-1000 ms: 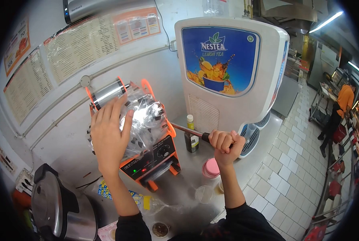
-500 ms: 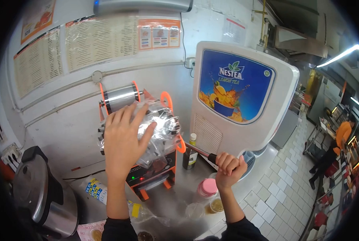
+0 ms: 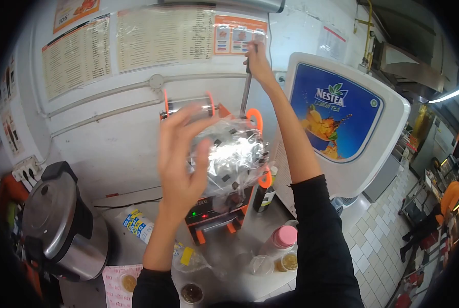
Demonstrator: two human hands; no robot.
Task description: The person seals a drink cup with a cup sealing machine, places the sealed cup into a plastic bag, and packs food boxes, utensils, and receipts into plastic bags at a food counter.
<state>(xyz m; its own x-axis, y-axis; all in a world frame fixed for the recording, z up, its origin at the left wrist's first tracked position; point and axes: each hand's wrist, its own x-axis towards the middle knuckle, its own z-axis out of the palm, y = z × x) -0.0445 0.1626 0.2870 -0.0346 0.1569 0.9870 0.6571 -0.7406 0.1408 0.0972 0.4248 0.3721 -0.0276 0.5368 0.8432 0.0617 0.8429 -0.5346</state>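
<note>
My right hand (image 3: 258, 64) is closed on the dark grip of a metal lever (image 3: 246, 91), which stands nearly upright behind an orange and black sealing machine (image 3: 198, 205). Clear plastic film with black marks (image 3: 232, 151) bulges over the machine's top. My left hand (image 3: 183, 154) is spread, blurred by motion, at the film's left side; whether it touches the film cannot be made out. A silver roller (image 3: 180, 105) with orange end discs sits at the machine's back.
A large steel pot (image 3: 88, 246) stands at left. Right of the machine are a dark bottle (image 3: 263, 197), a pink-lidded jar (image 3: 285, 236), a drink cup (image 3: 289, 262) and a tea dispenser (image 3: 342, 110). Another cup (image 3: 192, 293) is in front. A person in orange (image 3: 449, 197) stands far right.
My right hand has swung the lever from low at the right up to nearly upright at the back. My left hand has lifted slightly off the film's front. The head view has shifted.
</note>
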